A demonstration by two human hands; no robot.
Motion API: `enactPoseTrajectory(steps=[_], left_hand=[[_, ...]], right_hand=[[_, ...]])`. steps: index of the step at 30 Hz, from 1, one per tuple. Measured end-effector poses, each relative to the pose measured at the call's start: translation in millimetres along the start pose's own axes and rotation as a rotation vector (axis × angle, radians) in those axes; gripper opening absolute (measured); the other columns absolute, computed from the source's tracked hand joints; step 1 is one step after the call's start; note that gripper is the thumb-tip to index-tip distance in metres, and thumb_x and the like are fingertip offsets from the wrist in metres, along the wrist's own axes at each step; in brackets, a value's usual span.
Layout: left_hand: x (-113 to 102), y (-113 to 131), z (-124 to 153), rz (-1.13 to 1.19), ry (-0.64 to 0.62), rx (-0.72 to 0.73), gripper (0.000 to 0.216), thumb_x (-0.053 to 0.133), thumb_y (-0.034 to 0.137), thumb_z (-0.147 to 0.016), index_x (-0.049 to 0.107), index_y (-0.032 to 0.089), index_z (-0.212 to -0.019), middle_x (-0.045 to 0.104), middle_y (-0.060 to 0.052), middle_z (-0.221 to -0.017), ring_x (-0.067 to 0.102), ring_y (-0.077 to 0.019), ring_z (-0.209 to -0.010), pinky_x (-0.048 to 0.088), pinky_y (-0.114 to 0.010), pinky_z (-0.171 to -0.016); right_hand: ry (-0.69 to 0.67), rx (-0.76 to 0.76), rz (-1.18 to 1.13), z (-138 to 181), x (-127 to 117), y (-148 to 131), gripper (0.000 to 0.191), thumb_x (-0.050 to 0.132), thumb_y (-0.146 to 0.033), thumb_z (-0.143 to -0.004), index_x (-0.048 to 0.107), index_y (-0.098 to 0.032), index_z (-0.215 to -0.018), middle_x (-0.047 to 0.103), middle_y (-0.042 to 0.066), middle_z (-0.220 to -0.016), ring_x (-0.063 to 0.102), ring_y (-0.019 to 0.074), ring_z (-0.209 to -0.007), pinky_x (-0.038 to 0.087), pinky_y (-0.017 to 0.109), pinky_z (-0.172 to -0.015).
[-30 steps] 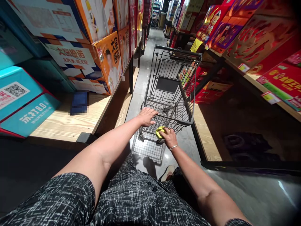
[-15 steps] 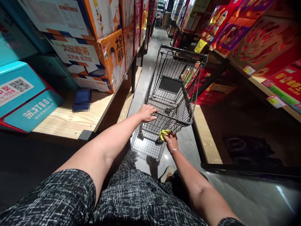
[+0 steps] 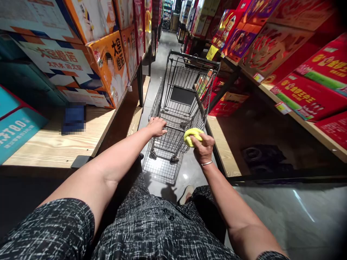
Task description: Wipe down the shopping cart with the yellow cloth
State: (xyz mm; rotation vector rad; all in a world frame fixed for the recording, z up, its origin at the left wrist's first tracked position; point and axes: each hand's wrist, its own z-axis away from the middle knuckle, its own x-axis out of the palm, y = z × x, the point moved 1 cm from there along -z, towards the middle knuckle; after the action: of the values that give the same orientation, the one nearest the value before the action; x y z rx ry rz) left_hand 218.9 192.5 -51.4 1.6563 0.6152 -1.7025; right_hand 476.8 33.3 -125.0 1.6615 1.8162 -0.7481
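Note:
A dark wire shopping cart (image 3: 187,68) stands in the aisle in front of me. My left hand (image 3: 156,126) is closed over the cart's near top bar at its left corner. My right hand (image 3: 202,147) is closed on a bunched yellow cloth (image 3: 192,136), pressed against the cart's near right corner at rim height. A thin bangle sits on my right wrist. The cart's basket holds only a dark flat panel at its far end.
Wooden shelves line both sides of the narrow aisle. Orange, white and teal boxes (image 3: 108,65) stack on the left; red gift boxes (image 3: 306,97) fill the right. A blue item (image 3: 73,117) lies on the left shelf. Glossy floor (image 3: 187,173) runs below the cart.
My right hand has risen with the yellow cloth from low at the cart's wire side up to the right corner of the rim. My left hand stays on the bar.

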Motion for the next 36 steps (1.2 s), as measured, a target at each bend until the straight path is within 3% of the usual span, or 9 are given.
enactPoseTrajectory(steps=[3, 7, 9, 13, 16, 21, 28, 32, 36], left_hand=[[2, 22, 3, 0.023, 0.018, 0.076, 0.049, 0.057, 0.044, -0.094, 0.060, 0.019, -0.136, 0.062, -0.014, -0.137, 0.049, -0.0314, -0.132, 0.032, -0.048, -0.114], [12, 42, 6, 0.071, 0.024, 0.149, 0.069, 0.063, 0.044, -0.091, 0.042, 0.032, -0.155, 0.055, -0.010, -0.147, 0.044, -0.0318, -0.140, 0.011, -0.060, -0.124], [16, 44, 7, 0.076, 0.044, 0.132, 0.069, 0.065, 0.043, -0.089, 0.044, 0.034, -0.154, 0.053, -0.009, -0.148, 0.041, -0.0335, -0.142, 0.001, -0.066, -0.124], [15, 35, 5, 0.109, 0.039, 0.103, 0.059, 0.061, 0.039, -0.090, 0.051, 0.032, -0.148, 0.056, -0.009, -0.143, 0.040, -0.0314, -0.143, -0.003, -0.065, -0.125], [10, 24, 3, 0.134, -0.003, 0.085, 0.055, 0.059, 0.044, -0.093, 0.052, 0.036, -0.146, 0.055, -0.007, -0.145, 0.039, -0.0304, -0.144, -0.004, -0.066, -0.124], [4, 16, -4, 0.136, -0.040, 0.058, 0.051, 0.059, 0.050, -0.093, 0.056, 0.036, -0.141, 0.056, -0.007, -0.145, 0.038, -0.0298, -0.146, -0.004, -0.067, -0.124], [-1, 57, -11, 0.140, -0.039, 0.055, 0.059, 0.063, 0.042, -0.090, 0.051, 0.020, -0.143, 0.056, -0.015, -0.147, 0.043, -0.0323, -0.144, 0.005, -0.060, -0.127], [4, 73, -12, 0.174, -0.063, 0.177, 0.072, 0.064, 0.037, -0.087, 0.039, 0.027, -0.154, 0.052, -0.011, -0.153, 0.039, -0.0325, -0.146, 0.008, -0.061, -0.126], [7, 67, -15, 0.183, -0.068, 0.172, 0.067, 0.058, 0.018, -0.083, 0.048, 0.032, -0.147, 0.060, -0.006, -0.144, 0.046, -0.0284, -0.138, 0.013, -0.056, -0.123]], right_hand=[[0.104, 0.129, 0.004, -16, -10, 2, 0.047, 0.055, -0.011, -0.087, 0.074, -0.032, -0.125, 0.051, 0.012, -0.134, 0.044, 0.0320, -0.121, 0.045, 0.050, -0.104], [0.005, 0.210, 0.003, -23, 6, -26, 0.062, 0.053, -0.003, -0.076, 0.071, -0.028, -0.130, 0.048, 0.013, -0.136, 0.044, 0.0316, -0.117, 0.046, 0.049, -0.101], [-0.072, 0.169, -0.010, -29, 17, -45, 0.061, 0.055, -0.005, -0.077, 0.071, -0.029, -0.131, 0.049, 0.013, -0.136, 0.043, 0.0316, -0.116, 0.046, 0.049, -0.101], [-0.221, 0.036, -0.016, -43, 21, -61, 0.055, 0.056, -0.010, -0.086, 0.069, -0.034, -0.134, 0.052, 0.010, -0.139, 0.043, 0.0293, -0.112, 0.045, 0.044, -0.097], [-0.258, -0.021, -0.020, -42, 8, -43, 0.050, 0.055, -0.011, -0.090, 0.071, -0.036, -0.131, 0.056, 0.007, -0.140, 0.043, 0.0277, -0.113, 0.044, 0.041, -0.095], [-0.197, 0.008, -0.061, -41, -5, 17, 0.052, 0.049, -0.005, -0.087, 0.076, -0.030, -0.123, 0.061, 0.007, -0.136, 0.048, 0.0265, -0.113, 0.045, 0.041, -0.096], [-0.249, 0.221, -0.137, -93, 35, 72, 0.062, 0.051, 0.002, -0.066, 0.075, -0.021, -0.118, 0.059, 0.010, -0.134, 0.055, 0.0243, -0.110, 0.048, 0.039, -0.098], [-0.185, 0.216, -0.287, -70, 40, 63, 0.066, 0.049, 0.001, -0.063, 0.068, -0.020, -0.123, 0.055, 0.010, -0.130, 0.055, 0.0241, -0.122, 0.047, 0.040, -0.107], [-0.021, 0.291, -0.363, -12, 34, 24, 0.063, 0.051, -0.007, -0.075, 0.058, -0.023, -0.136, 0.048, 0.012, -0.132, 0.053, 0.0252, -0.126, 0.049, 0.042, -0.105]])
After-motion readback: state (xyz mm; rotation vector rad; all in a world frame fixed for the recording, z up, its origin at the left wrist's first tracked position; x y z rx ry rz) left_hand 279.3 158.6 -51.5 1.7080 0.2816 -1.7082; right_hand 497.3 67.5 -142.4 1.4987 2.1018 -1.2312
